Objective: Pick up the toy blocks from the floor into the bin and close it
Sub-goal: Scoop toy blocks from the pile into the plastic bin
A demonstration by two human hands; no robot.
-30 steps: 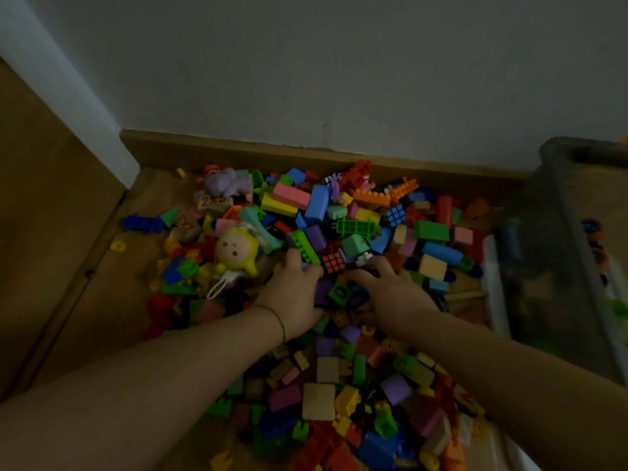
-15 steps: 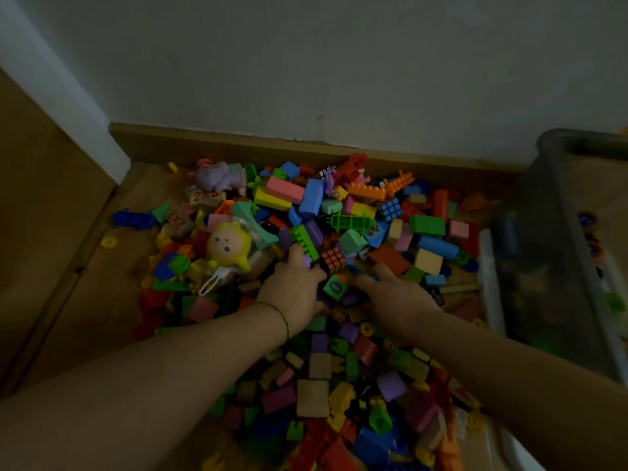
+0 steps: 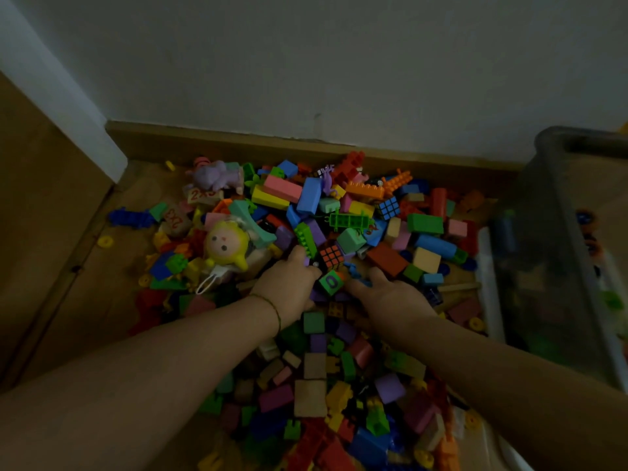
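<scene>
Head view is showing both forearms reaching from the lower corners toward the centre of the frame. There a heap of toy blocks [image 3: 343, 212] is lying on the wooden floor [image 3: 78, 273], against the skirting board. The left hand [image 3: 289, 290] is resting knuckles-up on the heap, its fingers curling down among the pieces; whether they are clamping anything is hidden. The right hand [image 3: 390, 300] is lying palm-down just beside it, fingers fairly straight and spread, holding nothing that shows. A green number cube [image 3: 330, 282] is sitting between the two hands, with a small puzzle cube [image 3: 331, 256] just above it. The bin [image 3: 543, 205], dark and translucent, is standing at the right edge of the frame, seemingly open at the top. With so much on the floor, the job seems to be in its early part.

The step in hand appears to be a two-handed scoop. Doing it well probably means:
- sliding the fingers under the pieces at floor level;
- pressing the palms toward each other so the loose blocks are squeezing into one load;
- taking a modest amount;
- lifting it low and level toward the right.

The yellow-haired doll [image 3: 226, 244], left of centre, is trailing a white cord into the heap and could be dragged along.
</scene>
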